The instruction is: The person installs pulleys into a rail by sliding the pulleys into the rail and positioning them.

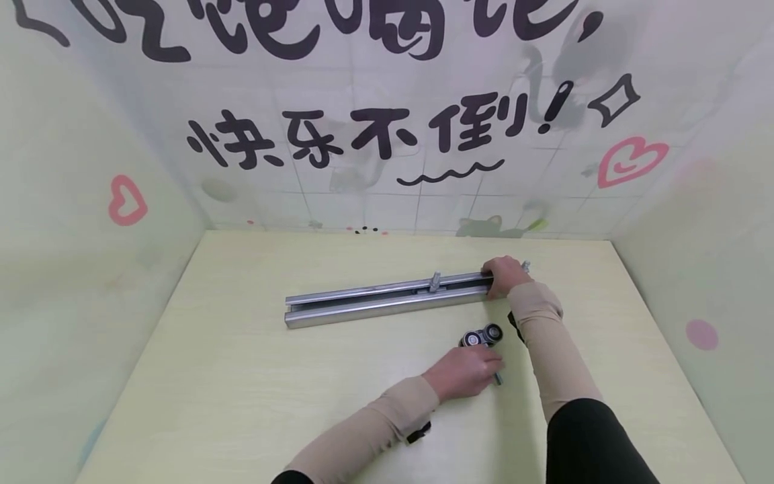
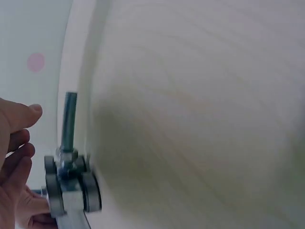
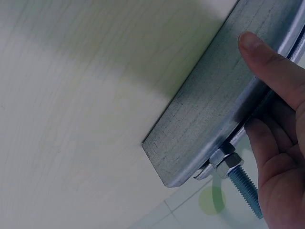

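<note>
In the head view a silver metal channel rail (image 1: 357, 312) lies on the table, its slot facing up. My right hand (image 1: 506, 275) grips it near its right end, thumb (image 3: 267, 59) on the side wall and fingers at the slot. A threaded bolt with nuts (image 3: 233, 167) sticks out at that end; another bolt (image 1: 435, 282) rises from the slot farther left. My left hand (image 1: 465, 372) is at a roller trolley (image 1: 482, 334) with dark wheels and a threaded stem (image 2: 69, 121). In the left wrist view its thumb and fingers are apart, beside the trolley, not closed round it.
The pale wood-grain table (image 1: 242, 390) is bounded by a printed back wall (image 1: 375, 202) and side walls, left (image 1: 72, 269) and right (image 1: 695, 269). The rail's left end points toward the table's left half.
</note>
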### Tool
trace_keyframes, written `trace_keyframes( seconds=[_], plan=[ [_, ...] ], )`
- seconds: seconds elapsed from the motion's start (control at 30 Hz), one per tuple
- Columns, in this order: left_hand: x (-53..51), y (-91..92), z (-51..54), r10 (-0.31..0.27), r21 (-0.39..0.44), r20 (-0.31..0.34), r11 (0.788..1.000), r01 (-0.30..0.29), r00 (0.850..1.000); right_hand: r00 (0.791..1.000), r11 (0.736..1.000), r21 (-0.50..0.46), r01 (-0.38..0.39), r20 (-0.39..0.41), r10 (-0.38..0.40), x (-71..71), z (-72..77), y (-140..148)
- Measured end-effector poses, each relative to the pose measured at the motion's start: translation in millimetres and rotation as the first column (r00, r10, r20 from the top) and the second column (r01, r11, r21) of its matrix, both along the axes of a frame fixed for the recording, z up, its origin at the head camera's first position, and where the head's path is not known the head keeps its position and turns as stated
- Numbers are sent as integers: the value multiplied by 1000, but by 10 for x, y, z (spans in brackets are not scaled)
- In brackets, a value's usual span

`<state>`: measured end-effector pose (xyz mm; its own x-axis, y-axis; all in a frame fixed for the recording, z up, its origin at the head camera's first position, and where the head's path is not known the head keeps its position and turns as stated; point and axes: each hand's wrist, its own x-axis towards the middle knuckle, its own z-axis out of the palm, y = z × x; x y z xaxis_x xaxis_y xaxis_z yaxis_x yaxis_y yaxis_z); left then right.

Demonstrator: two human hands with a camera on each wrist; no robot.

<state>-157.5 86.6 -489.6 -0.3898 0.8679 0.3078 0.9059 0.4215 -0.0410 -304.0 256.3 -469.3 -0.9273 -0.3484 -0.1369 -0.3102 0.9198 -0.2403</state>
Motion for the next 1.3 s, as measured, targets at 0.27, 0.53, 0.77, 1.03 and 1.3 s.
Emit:
trace_keyframes(
  seconds=[0.27,0.53,0.77,1.03,1.3],
  plan=[
    [15,238,-77,-13,-166,-65,986,2,998,1000,1000,-2,23,2,-23,-8,-17,1],
    [43,257,-159,25,-210,-57,977,-36,998,1000,1000,-7,25,-1,-25,5,-8,4],
    [39,271,-200,44,-190,-74,980,-58,996,1000,1000,-4,27,16,-27,27,36,-14],
    [33,172,-156,20,-116,-80,993,-29,997,999,999,-4,38,22,-38,23,43,-24],
    [56,65,-116,-3,-12,-69,1000,2,998,1000,1000,-10,26,15,-26,12,9,-10]
  ],
)
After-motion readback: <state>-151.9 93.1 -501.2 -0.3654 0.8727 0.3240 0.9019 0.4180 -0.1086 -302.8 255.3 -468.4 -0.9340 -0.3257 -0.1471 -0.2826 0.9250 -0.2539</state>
